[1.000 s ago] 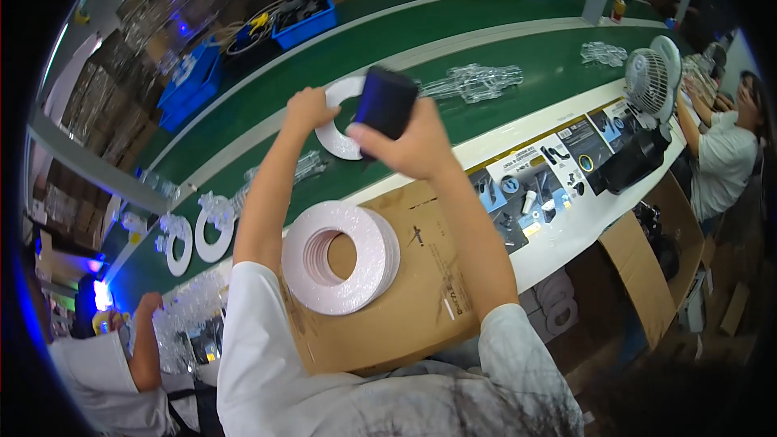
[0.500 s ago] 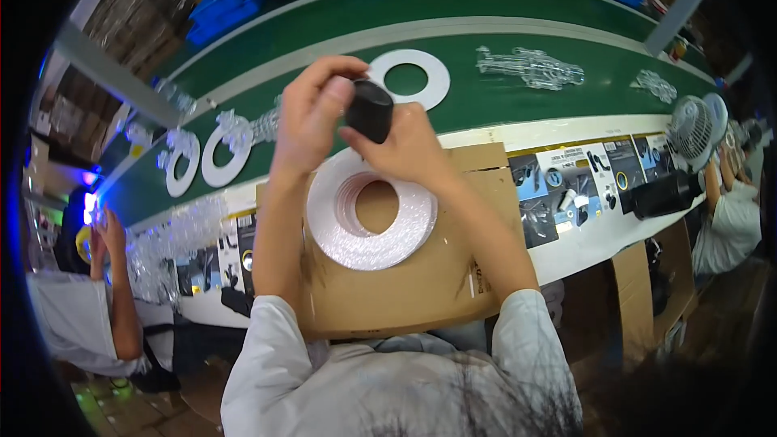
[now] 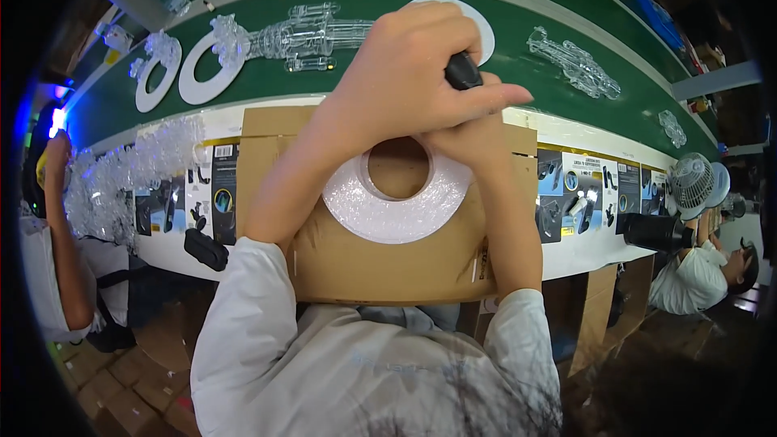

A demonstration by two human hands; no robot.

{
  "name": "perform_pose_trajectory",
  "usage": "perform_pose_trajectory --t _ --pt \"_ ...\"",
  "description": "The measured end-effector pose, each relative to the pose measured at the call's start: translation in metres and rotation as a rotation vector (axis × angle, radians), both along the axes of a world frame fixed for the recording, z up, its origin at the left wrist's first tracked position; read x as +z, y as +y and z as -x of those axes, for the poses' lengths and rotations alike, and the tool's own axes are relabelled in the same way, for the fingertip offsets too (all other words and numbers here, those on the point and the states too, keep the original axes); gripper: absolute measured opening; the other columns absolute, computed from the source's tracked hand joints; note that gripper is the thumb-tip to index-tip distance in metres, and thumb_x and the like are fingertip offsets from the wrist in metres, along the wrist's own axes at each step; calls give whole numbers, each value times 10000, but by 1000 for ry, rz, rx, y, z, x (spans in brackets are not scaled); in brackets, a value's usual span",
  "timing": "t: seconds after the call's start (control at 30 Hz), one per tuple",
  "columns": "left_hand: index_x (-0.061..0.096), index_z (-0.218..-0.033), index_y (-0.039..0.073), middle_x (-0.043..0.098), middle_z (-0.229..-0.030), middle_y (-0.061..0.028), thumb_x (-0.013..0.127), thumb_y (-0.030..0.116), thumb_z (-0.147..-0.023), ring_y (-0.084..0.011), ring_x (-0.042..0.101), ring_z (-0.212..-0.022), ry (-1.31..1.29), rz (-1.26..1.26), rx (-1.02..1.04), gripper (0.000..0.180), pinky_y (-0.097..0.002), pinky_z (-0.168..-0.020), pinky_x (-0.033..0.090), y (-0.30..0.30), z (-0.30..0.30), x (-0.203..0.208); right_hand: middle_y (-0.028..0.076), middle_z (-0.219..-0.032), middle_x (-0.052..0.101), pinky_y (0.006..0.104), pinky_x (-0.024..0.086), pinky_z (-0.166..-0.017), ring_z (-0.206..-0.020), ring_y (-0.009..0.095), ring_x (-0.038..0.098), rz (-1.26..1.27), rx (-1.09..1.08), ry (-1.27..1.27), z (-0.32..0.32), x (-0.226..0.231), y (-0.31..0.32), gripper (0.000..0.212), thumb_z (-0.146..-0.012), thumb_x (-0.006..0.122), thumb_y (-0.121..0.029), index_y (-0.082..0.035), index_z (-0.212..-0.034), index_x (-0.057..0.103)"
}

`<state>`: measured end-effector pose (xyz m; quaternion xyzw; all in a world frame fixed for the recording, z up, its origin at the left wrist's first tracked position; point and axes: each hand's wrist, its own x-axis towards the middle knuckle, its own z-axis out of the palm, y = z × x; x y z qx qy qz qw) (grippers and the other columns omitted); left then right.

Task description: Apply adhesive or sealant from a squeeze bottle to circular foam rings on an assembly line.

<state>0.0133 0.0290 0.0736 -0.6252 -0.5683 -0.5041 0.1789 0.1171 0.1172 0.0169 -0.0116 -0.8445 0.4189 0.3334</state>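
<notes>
A small black rounded part (image 3: 464,71) shows between the thumb and fingers of my left hand (image 3: 413,73), which is closed on it. My left wrist crosses over my right hand (image 3: 477,133), tucked right underneath; its fingers are mostly hidden, so I cannot make out its grip. Below both hands, a stack of white rings (image 3: 396,218) with a glossy, film-like surface lies on a brown cardboard box (image 3: 388,267). Another white ring (image 3: 477,20) lies on the green belt behind my left hand.
Clear plastic pieces (image 3: 575,61) and white rings (image 3: 212,73) lie along the green belt (image 3: 267,0). Printed cards (image 3: 579,194) line the white ledge, with a black cylinder (image 3: 654,233) and a fan (image 3: 692,182) at right. People sit on both sides.
My left hand has swung over the top of my right, turning around the black part, which now shows less. The view has shifted, and both hands appear farther right.
</notes>
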Motion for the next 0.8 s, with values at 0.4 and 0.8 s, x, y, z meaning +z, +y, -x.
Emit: perform_pose_trajectory --t 0.4,0.8 --pt "511 -594 121 459 -610 -17 760 421 -740 -182 526 -534 470 -146 48 416 -316 -437 389 1 16 -5 109 -698 623 322 492 -572 -580 262 571 -85 -2 132 2 -2 10 239 -613 766 -75 -15 -771 597" --pt "479 -506 123 429 -522 9 721 266 -645 -173 480 -436 414 -257 90 314 -319 -379 332 0 20 -10 78 -662 601 289 471 -562 -611 133 551 -39 -34 41 -2 1 2 252 -645 774 -83 7 -792 590"
